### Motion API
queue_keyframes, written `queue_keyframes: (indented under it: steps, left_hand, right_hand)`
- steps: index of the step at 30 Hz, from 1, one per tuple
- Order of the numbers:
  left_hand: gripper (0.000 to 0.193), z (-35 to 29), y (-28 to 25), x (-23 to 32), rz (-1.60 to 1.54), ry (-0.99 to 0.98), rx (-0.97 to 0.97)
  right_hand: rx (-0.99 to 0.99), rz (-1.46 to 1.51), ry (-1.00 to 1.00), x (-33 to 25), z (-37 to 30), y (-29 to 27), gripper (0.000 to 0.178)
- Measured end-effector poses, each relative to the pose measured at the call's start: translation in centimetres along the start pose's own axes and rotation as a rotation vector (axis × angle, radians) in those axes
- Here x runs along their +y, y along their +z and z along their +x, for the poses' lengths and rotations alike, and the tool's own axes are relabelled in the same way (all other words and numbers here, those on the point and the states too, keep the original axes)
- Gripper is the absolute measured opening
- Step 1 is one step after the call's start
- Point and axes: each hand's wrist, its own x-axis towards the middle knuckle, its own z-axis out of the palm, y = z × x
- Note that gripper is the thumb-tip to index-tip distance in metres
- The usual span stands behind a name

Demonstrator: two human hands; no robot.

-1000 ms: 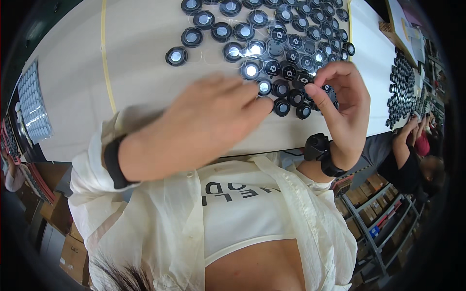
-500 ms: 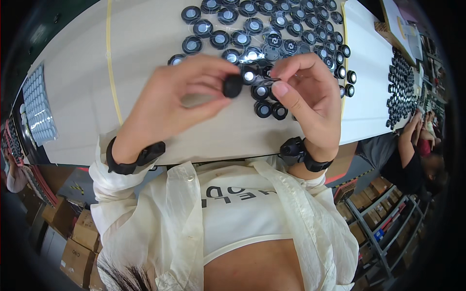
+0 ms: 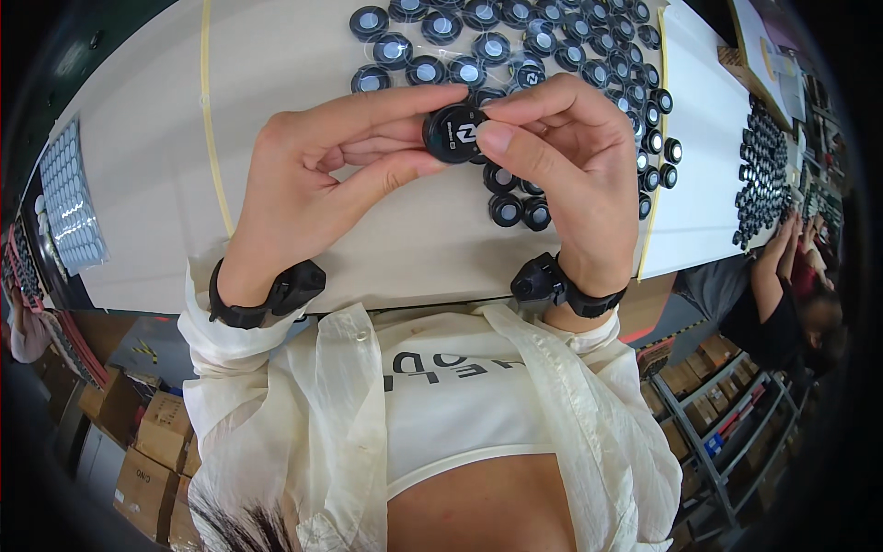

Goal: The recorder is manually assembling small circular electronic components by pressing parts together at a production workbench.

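Note:
Between my two hands is a small black round cap (image 3: pixel 447 135), its face with a white emblem turned up towards me. My left hand (image 3: pixel 308 179) grips its left side between thumb and fingers. On its right edge my right hand (image 3: pixel 584 152) pinches with thumb and index finger, the thumb covering part of the face. Behind and beneath the hands, many similar black round pieces (image 3: pixel 424 71) with pale grey centres lie on the table, some partly hidden by my right hand. A thin clear film (image 3: pixel 460 43) lies shiny among them.
Yellow tape lines (image 3: pixel 209 120) cross the pale table (image 3: pixel 138 184). A sheet of pale round pieces (image 3: pixel 72 198) in clear plastic lies far left. More black pieces (image 3: pixel 760 166) stand far right, near a co-worker (image 3: pixel 773 285). Cardboard boxes (image 3: pixel 147 488) and a metal rack (image 3: pixel 717 460) are below.
My hands have come together at the black cap, which has turned so its emblem face shows. The thin dark piece my right hand pinched apart from it is no longer seen separately.

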Motion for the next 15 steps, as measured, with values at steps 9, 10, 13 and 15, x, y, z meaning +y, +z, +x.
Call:
queue_keyframes:
  steps: [9,10,13,15]
  left_hand:
    - [0.044,0.34,-0.31,0.18,0.049,0.011,-0.039]
    - [0.044,0.32,-0.35,0.24,0.073,0.009,-0.043]
    - [0.043,0.26,-0.38,0.27,0.109,0.006,-0.043]
    - [0.043,0.26,-0.4,0.29,0.124,0.005,-0.038]
  right_hand:
    - [0.014,-0.08,0.004,-0.11,0.22,-0.11,0.012]
    - [0.016,-0.09,0.005,-0.09,0.22,-0.09,0.012]
    - [0.022,-0.11,0.01,0.01,0.23,-0.05,0.011]
    - [0.025,-0.119,0.016,0.0,0.26,0.0,0.01]
